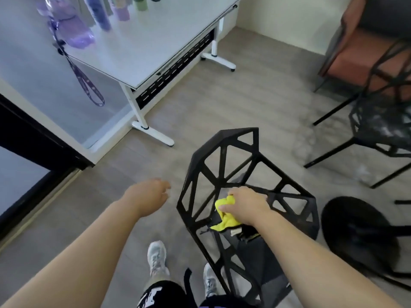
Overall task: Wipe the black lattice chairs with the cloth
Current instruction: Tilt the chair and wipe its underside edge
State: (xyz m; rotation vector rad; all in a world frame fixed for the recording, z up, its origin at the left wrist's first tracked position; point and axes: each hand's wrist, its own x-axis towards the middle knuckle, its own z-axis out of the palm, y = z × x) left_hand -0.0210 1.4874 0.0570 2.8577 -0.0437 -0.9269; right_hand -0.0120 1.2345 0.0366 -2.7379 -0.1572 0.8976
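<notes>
A grey wood-look floor (255,90) spread beneath both hands. Well beyond the left hand stood a white table (142,41) on white legs, with a purple lanyard (89,85) hanging off its near edge. The nearer black lattice chair (224,174) stood directly under the right hand, its open triangular frame reaching away from the person. A second black lattice chair (378,130) sat well off to the right. The right hand (246,205) pressed down on that nearer frame, fingers closed around a bunched yellow cloth (224,213). The left hand (149,194) hung loosely open and empty, just left of the chair, apart from it.
</notes>
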